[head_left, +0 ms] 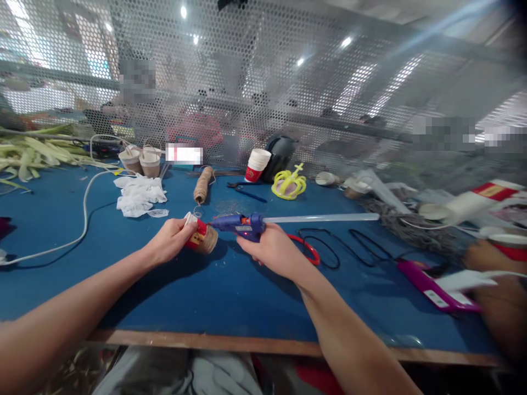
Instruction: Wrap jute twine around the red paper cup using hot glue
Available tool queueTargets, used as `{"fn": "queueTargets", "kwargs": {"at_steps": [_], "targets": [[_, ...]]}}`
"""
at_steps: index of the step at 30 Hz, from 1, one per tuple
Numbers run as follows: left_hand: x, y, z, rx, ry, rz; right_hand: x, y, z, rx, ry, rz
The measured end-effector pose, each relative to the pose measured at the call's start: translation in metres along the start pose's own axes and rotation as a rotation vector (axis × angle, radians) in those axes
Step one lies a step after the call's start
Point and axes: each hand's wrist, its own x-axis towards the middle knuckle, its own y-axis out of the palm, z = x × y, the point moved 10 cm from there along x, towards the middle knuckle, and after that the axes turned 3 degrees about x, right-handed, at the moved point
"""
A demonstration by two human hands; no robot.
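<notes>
My left hand [171, 240] grips a red paper cup [197, 237] by its rim; the cup lies on its side in the air, its lower part wrapped in brown twine. In my right hand [274, 247] is a blue glue gun [239, 224], its nozzle pointing left and touching or nearly touching the cup. A long clear glue stick [321, 218] sticks out of the gun's back. Behind the cup lies a spool of twine [202, 185], with a loose strand running toward the cup.
Pliers [247, 191], a yellow crown shape [289, 184] and stacked paper cups [257, 164] stand or lie behind my hands. White crumpled material [140, 195] lies left. At right are black cables, a purple power strip [436, 291] and a person's arm [500, 296].
</notes>
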Motion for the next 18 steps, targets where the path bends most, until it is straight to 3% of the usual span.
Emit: {"fn": "queueTargets", "kwargs": {"at_steps": [5,9,14,18], "targets": [[0.0,0.0,0.002,0.041,-0.002,-0.003,0.003,0.001,-0.011,0.106,0.077,0.001],[-0.001,-0.003,-0.002,0.037,0.005,-0.026,0.013,-0.012,-0.023,0.316,0.107,-0.066],[-0.001,-0.005,-0.007,-0.016,0.038,-0.037,0.041,-0.053,-0.062,0.244,0.186,-0.332],[-0.001,-0.004,-0.006,-0.032,0.043,-0.039,0.066,-0.061,-0.102,0.156,0.297,-0.353]]}}
